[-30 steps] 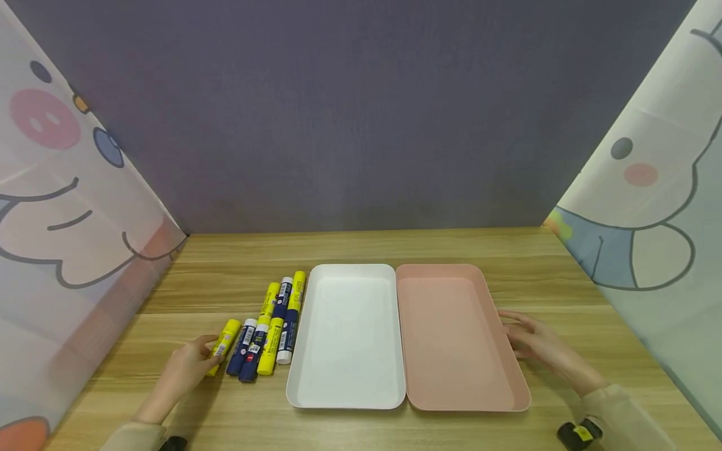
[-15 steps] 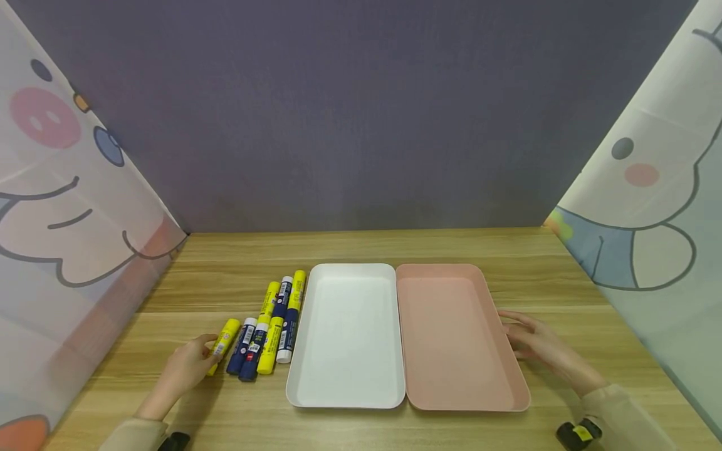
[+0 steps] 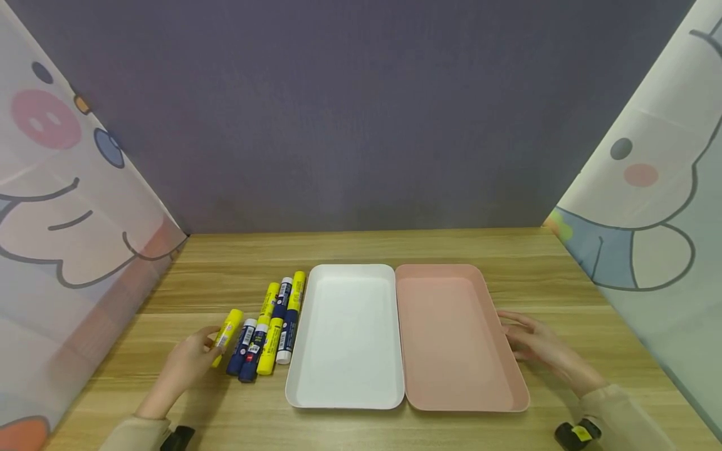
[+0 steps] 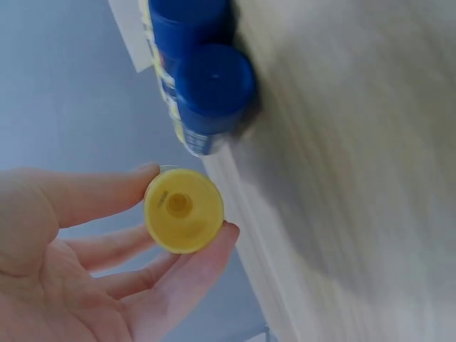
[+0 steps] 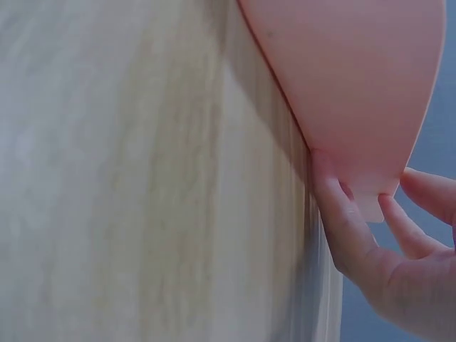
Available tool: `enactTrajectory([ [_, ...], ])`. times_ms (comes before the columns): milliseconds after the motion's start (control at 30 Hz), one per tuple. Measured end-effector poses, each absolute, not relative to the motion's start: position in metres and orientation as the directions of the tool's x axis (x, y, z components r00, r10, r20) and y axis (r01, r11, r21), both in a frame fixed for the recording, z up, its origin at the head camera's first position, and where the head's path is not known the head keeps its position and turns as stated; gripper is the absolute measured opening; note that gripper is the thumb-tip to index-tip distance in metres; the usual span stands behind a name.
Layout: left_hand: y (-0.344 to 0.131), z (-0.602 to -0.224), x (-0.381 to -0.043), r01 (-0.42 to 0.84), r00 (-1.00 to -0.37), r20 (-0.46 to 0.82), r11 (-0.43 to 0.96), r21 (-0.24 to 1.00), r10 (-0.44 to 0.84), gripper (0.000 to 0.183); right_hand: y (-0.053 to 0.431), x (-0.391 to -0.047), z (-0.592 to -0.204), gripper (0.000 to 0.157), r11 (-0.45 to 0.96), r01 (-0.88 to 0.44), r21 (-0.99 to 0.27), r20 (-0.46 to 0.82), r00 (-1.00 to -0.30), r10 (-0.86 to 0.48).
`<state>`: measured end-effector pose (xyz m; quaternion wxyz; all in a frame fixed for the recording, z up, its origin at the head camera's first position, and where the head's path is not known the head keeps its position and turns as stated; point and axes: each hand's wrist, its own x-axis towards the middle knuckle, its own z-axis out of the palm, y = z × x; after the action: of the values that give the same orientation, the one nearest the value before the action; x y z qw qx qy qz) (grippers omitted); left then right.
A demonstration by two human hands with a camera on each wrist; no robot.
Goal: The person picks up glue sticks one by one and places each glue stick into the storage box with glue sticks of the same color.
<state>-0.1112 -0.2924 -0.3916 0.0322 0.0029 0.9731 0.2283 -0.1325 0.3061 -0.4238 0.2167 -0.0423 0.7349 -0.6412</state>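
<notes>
A yellow glue stick (image 3: pixel 227 337) is pinched between the thumb and fingers of my left hand (image 3: pixel 188 361), its far end tipped away from me. The left wrist view shows its round yellow end (image 4: pixel 184 211) head-on, with the thumb on one side and fingertips on the other. Just to its right lie a navy glue stick (image 3: pixel 241 348) and another navy glue stick (image 3: pixel 253 354) with white ends. At the right, my right hand (image 3: pixel 541 347) rests its fingers against the outer side wall of the pink tray (image 5: pixel 349 85), thumb low and fingertips by the rim.
A white tray (image 3: pixel 346 399) lies against the pink one, side by side on the wooden table (image 3: pixel 225 432). Along its left side are several more yellow and navy glue sticks, including a yellow glue stick (image 3: pixel 270 346). A dark panel (image 3: pixel 361 125) stands behind the table.
My left hand has raised the yellow glue stick and shifted it slightly away from me and to the right. The right hand and both trays stay put.
</notes>
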Motion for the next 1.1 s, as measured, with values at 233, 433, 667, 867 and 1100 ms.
enactTrajectory([
  [233,-0.281,-0.384,-0.112,-0.006,-0.998,-0.061,0.884,0.468,0.026,0.045,0.305,-0.134,-0.424,0.042,0.147,0.233,-0.961,-0.271,-0.895,-0.353],
  [433,-0.269,-0.375,-0.116,-0.023,-0.995,-0.091,0.861,0.508,0.028,0.046,0.306,-0.134,-0.425,0.037,0.125,0.229,-0.965,-0.26,-0.894,-0.366],
  [667,-0.249,-0.364,-0.123,-0.016,-0.994,-0.097,0.849,0.528,0.042,0.047,0.307,-0.133,-0.426,0.03,0.105,0.231,-0.967,-0.254,-0.891,-0.377],
  [867,-0.229,-0.354,-0.129,0.024,-0.994,-0.075,0.84,0.542,0.077,0.047,0.308,-0.133,-0.425,0.031,0.106,0.233,-0.967,-0.256,-0.887,-0.384],
  [1100,-0.209,-0.346,-0.139,0.051,-0.989,-0.079,0.795,0.604,0.123,0.047,0.308,-0.133,-0.425,0.031,0.109,0.236,-0.966,-0.26,-0.889,-0.378],
])
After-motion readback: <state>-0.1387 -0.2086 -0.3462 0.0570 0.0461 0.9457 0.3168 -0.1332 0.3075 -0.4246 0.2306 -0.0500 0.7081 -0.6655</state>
